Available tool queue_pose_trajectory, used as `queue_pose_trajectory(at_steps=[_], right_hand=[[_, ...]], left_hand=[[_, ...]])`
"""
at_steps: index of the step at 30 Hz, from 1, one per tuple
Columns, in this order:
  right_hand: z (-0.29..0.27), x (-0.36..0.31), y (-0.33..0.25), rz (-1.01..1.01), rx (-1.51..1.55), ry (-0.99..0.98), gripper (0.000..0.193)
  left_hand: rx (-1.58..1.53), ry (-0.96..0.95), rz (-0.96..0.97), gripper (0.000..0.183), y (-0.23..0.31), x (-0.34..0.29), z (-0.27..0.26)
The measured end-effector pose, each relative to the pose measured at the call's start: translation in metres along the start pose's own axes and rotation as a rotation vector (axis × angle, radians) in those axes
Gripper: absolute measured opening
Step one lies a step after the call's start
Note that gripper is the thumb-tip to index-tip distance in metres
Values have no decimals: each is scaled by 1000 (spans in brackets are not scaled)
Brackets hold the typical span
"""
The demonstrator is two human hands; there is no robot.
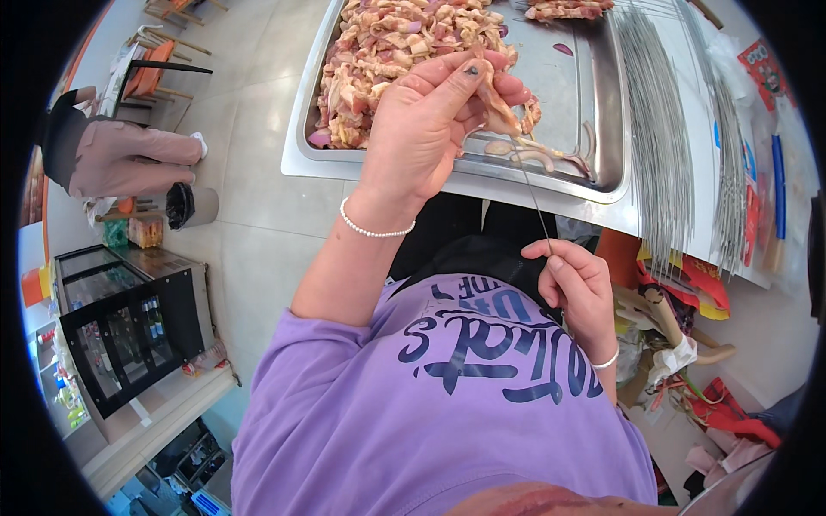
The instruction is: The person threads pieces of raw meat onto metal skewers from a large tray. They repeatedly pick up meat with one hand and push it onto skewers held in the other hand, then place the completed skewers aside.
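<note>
My left hand (430, 116) is closed around a strip of raw meat (497, 107) over the near side of a metal tray (555, 86). My right hand (575, 288), lower and to the right, pinches the near end of a thin metal skewer (533, 196). The skewer's other end reaches up to the meat; whether its tip is inside the strip is hard to tell. A heap of raw meat pieces (370, 73) with bits of purple onion fills the tray's left part. Some meat scraps (538, 156) lie by its near rim.
Bundles of metal skewers (658, 129) lie on the white table right of the tray. More meat (568, 9) sits at the tray's far edge. Bags and cloths (680, 344) crowd my right side. Left, a person in pink trousers (129, 159) stands beside a bin (194, 206).
</note>
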State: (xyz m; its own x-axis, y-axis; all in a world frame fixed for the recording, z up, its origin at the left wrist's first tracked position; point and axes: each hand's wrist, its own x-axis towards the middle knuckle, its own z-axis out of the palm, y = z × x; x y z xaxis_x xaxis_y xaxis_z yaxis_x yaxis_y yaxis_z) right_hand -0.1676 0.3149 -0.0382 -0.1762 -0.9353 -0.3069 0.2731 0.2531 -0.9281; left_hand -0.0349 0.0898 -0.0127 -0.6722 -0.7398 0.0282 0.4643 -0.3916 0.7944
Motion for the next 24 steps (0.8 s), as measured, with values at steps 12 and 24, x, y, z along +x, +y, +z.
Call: queue_pose_trajectory(at_steps=[12,24], right_hand=[[3,9,11,-25,40,14,28],[7,7,6,-41,55,32,28]], left_hand=[[-102,23,-1,20,-7,-4,5],[-15,20,-50,23,-11,-6,4]])
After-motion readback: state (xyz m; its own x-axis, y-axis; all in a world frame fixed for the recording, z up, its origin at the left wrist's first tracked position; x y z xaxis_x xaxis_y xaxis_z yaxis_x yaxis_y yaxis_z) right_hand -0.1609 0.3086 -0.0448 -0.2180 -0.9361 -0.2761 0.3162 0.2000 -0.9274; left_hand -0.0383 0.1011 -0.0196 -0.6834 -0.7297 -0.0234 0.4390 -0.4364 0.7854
